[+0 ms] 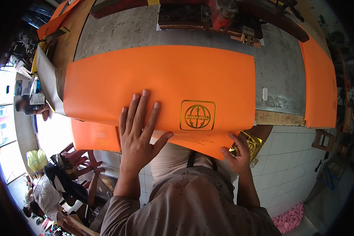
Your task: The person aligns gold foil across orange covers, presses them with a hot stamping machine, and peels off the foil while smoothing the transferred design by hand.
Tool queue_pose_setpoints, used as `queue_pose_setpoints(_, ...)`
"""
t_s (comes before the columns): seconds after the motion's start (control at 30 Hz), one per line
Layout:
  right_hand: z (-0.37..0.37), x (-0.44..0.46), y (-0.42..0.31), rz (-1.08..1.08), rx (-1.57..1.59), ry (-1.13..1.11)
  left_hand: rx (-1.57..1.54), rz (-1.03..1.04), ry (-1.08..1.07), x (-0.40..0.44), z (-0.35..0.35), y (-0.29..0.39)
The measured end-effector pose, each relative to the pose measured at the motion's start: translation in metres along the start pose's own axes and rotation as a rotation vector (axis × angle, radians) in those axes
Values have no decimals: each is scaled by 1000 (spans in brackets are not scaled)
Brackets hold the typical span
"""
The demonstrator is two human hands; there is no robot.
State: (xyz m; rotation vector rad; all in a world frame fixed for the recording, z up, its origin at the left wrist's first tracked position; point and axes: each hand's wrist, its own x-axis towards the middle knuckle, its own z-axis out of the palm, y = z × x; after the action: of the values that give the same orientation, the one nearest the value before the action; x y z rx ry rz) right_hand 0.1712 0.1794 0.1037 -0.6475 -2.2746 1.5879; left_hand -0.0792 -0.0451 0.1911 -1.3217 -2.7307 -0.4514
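Observation:
A large orange sheet point(157, 74) lies over the front of the grey work table, with a gold framed globe emblem point(198, 115) reading BINTANG near its lower right. My left hand point(139, 129) rests flat on the sheet's lower middle, fingers spread. Below the sheet's front edge, an orange flap with small print point(202, 144) hangs toward my lap. My right hand point(238, 152) pinches this flap at its right corner between thumb and fingers. Crumpled gold foil point(253, 144) shows just beside my right hand.
A dark press with red parts point(224, 15) stands at the table's back. Orange sheets point(320, 82) lie at the right edge; more point(94, 135) sit at the lower left. A small white piece point(265, 93) is on the table point(281, 70). Other people sit at the far left.

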Motion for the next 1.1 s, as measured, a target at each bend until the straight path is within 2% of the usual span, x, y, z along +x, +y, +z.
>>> queue_pose_setpoints(0.23,4,-2,2,-126,36,68,-20,10,30,0,1,0)
queue_pose_setpoints(0.43,9,-3,-6,-151,258,97,-46,-6,52,0,0,1)
queue_pose_setpoints(0.63,9,8,-30,-250,314,112,-75,14,66,0,-3,2)
queue_pose_setpoints(1.1,12,14,-58,-253,336,123,-92,56,82,-3,-7,1)
